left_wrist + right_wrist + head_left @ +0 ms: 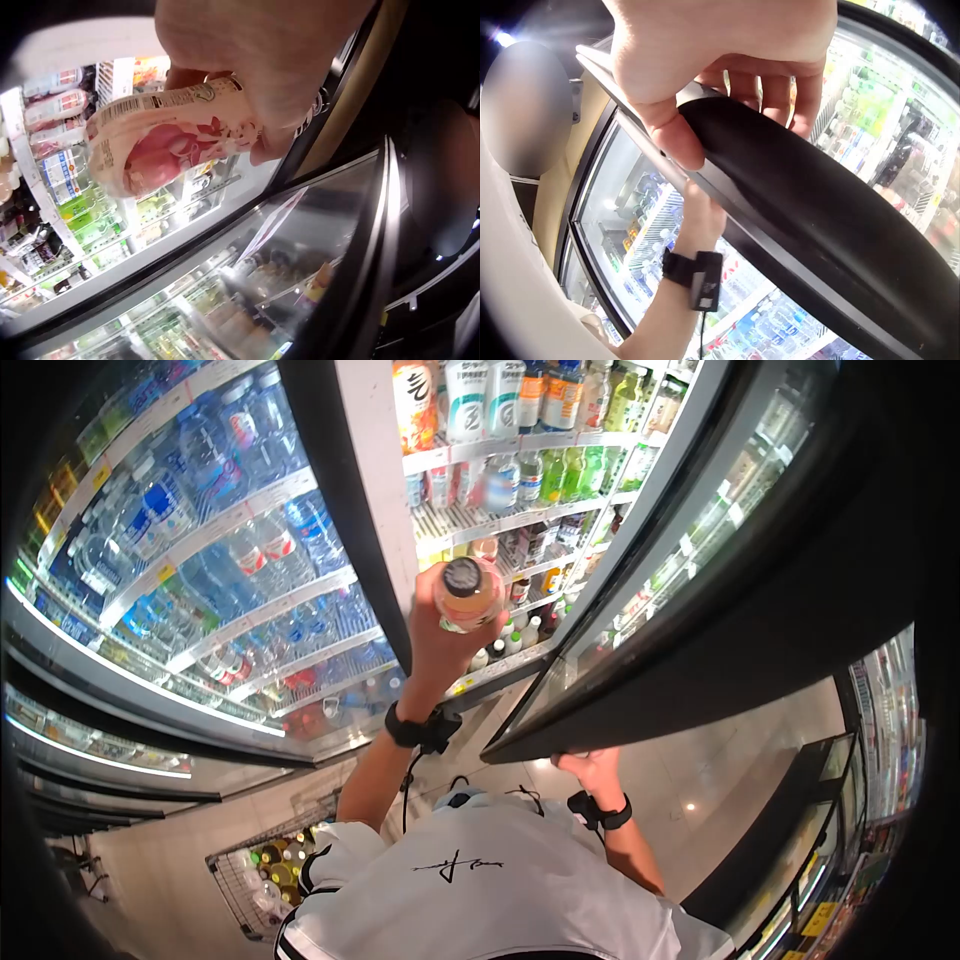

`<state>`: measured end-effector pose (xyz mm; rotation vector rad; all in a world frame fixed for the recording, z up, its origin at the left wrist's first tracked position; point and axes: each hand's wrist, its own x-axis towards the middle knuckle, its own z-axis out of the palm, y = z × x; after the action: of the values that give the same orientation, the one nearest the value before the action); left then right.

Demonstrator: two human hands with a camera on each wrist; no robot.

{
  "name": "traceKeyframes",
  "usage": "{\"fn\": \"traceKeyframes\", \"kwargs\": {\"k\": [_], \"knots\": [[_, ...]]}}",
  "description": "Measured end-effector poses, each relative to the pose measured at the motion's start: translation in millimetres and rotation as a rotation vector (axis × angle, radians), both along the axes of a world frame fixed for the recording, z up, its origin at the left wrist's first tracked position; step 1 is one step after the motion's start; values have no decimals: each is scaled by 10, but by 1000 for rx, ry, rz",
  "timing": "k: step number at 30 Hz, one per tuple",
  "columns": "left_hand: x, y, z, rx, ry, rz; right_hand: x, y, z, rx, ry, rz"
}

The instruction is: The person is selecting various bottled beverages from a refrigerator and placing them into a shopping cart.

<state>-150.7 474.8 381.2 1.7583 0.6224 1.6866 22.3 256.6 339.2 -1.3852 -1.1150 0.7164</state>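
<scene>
My left hand (440, 652) grips a drink bottle (478, 603) in front of the open cooler's shelves. The bottle has a dark cap, and the left wrist view shows a pink label (169, 150) with a peach-like fruit picture. Its cap end is hidden by the hand in that view. My right hand (727, 45) holds the edge of the black-framed glass cooler door (802, 180), thumb on one side and fingers curled over the other. In the head view the door (720, 630) stands swung open to the right.
Shelves (470, 457) of bottled drinks lie beyond the left hand. A glass-fronted cooler (200, 530) full of water bottles stands at the left. Behind on the left is a wire shopping cart (228, 895) holding several bottles. More shelving (800, 860) runs along the right.
</scene>
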Motion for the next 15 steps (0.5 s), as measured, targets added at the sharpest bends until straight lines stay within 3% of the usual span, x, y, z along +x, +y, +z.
{"fn": "traceKeyframes", "kwargs": {"k": [1,3,4,5,7,9,11,13,15], "knots": [[-184,-353,315,-262,-162,-198,-64,87,58,5,49,-5],[-548,-441,119,-506,-257,-262,-88,266,-2,61,-58,89],[-667,-644,349,-634,-403,-448,-130,367,-5,128,-149,117],[-778,-789,425,-647,-413,-402,-179,478,5,202,-240,149],[-968,-995,473,-940,-530,-515,-357,687,-1,191,-208,119],[-1085,-1120,355,-1002,-406,-448,-488,930,-65,207,-197,114],[-1128,-1246,390,-1159,-577,-437,-619,1160,-79,168,-159,141],[-1186,-1323,334,-1159,-618,-438,-758,1420,-132,234,-149,95],[-1227,-1410,340,-1179,-870,-606,-883,1607,-74,185,-137,84]]}}
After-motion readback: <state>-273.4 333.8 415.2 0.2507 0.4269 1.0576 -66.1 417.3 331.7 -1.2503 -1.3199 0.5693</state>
